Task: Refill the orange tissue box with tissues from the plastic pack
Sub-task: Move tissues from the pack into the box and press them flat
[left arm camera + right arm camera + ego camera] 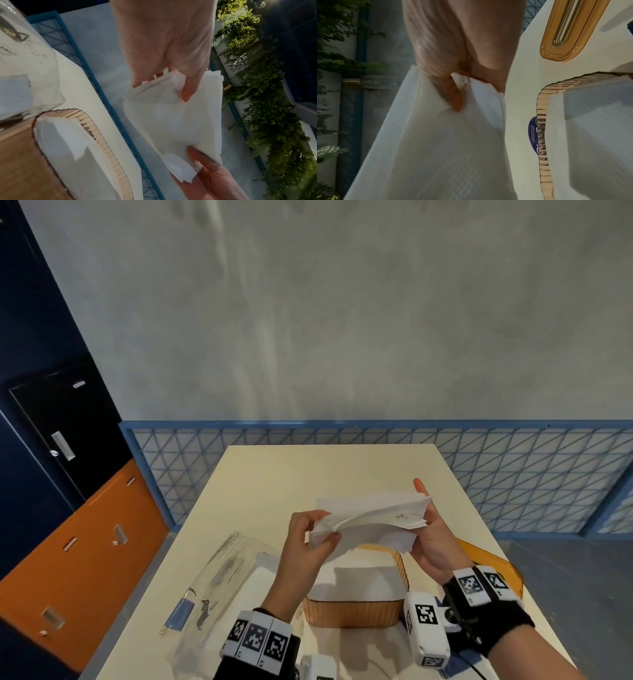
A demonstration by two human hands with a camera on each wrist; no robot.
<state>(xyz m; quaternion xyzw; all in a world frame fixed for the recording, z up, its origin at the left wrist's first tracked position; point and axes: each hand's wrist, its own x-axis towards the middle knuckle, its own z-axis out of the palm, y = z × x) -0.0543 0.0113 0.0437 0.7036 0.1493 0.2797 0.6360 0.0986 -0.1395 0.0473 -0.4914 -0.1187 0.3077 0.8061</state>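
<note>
The left hand and right hand are pinching opposite ends of a tissue stack above the open orange tissue box, already holding tissues. The plastic pack, lettered "AWUT", is lying left; the orange lid right.

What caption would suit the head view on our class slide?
Both hands, left hand and right hand, hold a tissue stack above the open orange tissue box.

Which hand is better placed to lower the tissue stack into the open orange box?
Probably the right hand: it holds the tissue stack from underneath, beside the orange box. The left hand only pinches one end.
</note>
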